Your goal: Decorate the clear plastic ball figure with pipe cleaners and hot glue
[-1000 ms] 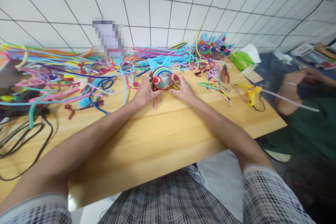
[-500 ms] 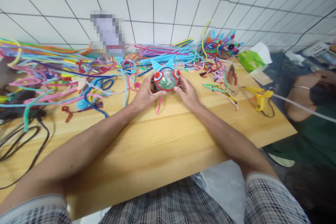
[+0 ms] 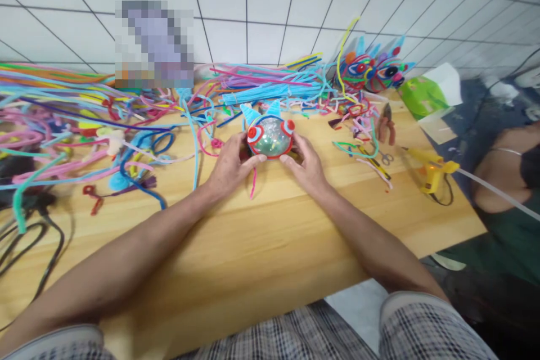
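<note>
Between my hands is a clear round ball (image 3: 272, 138) trimmed with pipe cleaners: two light-blue pointed ears on top, a red and white round eye at each side, and a red line round its lower edge. My left hand (image 3: 231, 166) is closed on its left side, thumb at the lower front. On the opposite side my right hand (image 3: 307, 167) grips it likewise, thumb near the bottom. The fingers behind the ball are hidden. A short pink pipe cleaner (image 3: 253, 183) lies on the wood by my left thumb.
Pipe cleaners (image 3: 270, 90) are heaped along the tiled wall. Two finished-looking decorated heads (image 3: 358, 70) stand at the back right. Pliers (image 3: 386, 125), scissors (image 3: 386, 157) and a yellow glue gun (image 3: 434, 170) lie to the right. Another person's arm (image 3: 502, 171) is beyond the table (image 3: 274, 247) edge.
The view has shifted and come slightly nearer. Both hands still hold the ball, which looks slightly turned and tilted, with its right eye higher than the left.
</note>
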Motion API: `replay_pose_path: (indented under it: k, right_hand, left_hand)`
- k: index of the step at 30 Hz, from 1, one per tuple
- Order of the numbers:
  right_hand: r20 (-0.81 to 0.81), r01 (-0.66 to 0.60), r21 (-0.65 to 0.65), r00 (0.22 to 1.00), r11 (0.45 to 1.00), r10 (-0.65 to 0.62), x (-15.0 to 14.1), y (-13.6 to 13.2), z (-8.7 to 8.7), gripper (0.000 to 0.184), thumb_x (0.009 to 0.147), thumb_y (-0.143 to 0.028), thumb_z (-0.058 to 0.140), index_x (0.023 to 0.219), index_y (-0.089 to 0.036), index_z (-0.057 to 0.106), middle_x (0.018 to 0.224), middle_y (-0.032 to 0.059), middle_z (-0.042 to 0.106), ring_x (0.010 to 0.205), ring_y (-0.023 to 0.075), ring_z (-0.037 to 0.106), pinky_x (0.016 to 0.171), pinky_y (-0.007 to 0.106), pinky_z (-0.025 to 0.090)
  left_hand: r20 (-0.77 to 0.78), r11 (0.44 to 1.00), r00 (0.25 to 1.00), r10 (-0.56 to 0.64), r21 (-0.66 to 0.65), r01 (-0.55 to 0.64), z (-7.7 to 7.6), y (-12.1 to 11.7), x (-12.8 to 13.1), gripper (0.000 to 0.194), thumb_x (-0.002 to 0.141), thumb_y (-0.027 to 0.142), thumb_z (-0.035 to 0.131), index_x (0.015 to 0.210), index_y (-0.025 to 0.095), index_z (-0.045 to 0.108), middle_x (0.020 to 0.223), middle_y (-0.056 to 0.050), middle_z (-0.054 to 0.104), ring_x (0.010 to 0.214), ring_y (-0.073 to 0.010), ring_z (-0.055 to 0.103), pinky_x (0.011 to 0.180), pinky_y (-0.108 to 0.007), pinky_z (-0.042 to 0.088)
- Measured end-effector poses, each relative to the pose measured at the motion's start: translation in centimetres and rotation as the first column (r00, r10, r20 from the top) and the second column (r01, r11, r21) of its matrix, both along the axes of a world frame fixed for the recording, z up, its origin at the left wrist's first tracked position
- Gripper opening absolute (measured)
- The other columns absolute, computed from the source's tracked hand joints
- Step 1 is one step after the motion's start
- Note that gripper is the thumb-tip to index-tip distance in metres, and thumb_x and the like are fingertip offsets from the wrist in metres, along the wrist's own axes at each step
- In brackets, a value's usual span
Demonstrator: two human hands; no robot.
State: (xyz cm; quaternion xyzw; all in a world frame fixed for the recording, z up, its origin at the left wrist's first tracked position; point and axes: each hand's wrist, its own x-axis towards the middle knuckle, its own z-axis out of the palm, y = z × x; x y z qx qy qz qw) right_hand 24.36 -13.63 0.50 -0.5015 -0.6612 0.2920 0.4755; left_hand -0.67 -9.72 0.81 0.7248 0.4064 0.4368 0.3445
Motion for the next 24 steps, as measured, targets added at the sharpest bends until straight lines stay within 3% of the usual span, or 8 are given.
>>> replay_pose_path:
  k: [5,10,13,19,24]
  right_hand:
    - [-0.041,0.020,0.009,0.999,1.000,-0.019,-0.3,0.1,0.1,0.071,0.098,-0.060,0.077,0.161,-0.033,0.059,0.154,0.0123,0.068,0.138,0.0331,0.069,0.118,0.054,0.060]
    - [-0.135,0.019,-0.023,0.991,1.000,-0.022,-0.3,0.5,0.1,0.074,0.091,-0.064,0.082,0.155,-0.031,0.063,0.154,0.0120,0.071,0.137,0.0322,0.072,0.118,0.051,0.060]
    - [-0.242,0.032,-0.090,0.969,0.995,-0.053,-0.4,0.8,0.3,0.070,0.091,-0.066,0.081,0.148,-0.029,0.063,0.150,0.0124,0.075,0.136,0.0310,0.073,0.116,0.051,0.061]
    - [-0.308,0.114,-0.137,0.939,0.984,-0.151,-0.8,1.1,0.5,0.052,0.081,-0.060,0.088,0.115,-0.029,0.065,0.119,0.0071,0.084,0.113,0.0268,0.080,0.105,0.047,0.065]
    - [-0.309,0.131,-0.172,0.934,0.976,-0.180,-1.1,0.8,0.7,0.044,0.082,-0.055,0.088,0.111,-0.028,0.068,0.112,0.0042,0.084,0.102,0.0247,0.080,0.098,0.045,0.067]
  left_hand:
    - [-0.064,1.000,0.998,-0.001,-0.002,0.001,0.2,0.0,-0.1,0.067,0.092,0.055,0.087,0.144,0.021,0.063,0.140,-0.016,0.073,0.131,-0.0362,0.072,0.116,-0.059,0.057]
    - [0.024,0.997,0.999,-0.029,-0.066,0.030,0.1,0.3,0.2,0.077,0.087,0.060,0.090,0.144,0.018,0.061,0.137,-0.017,0.073,0.119,-0.0339,0.076,0.103,-0.053,0.066]
    - [0.040,0.993,0.998,-0.040,-0.111,0.044,0.2,0.4,0.3,0.076,0.087,0.060,0.089,0.142,0.017,0.061,0.136,-0.018,0.073,0.117,-0.0338,0.077,0.102,-0.056,0.067]
    - [0.019,0.997,1.000,-0.025,-0.072,0.026,0.1,0.4,0.2,0.071,0.088,0.057,0.088,0.141,0.018,0.062,0.136,-0.017,0.073,0.121,-0.0343,0.076,0.106,-0.057,0.065]
    - [0.007,0.997,1.000,-0.030,-0.066,0.031,0.2,0.5,0.1,0.070,0.088,0.057,0.089,0.140,0.019,0.062,0.136,-0.017,0.073,0.123,-0.0357,0.076,0.109,-0.058,0.063]
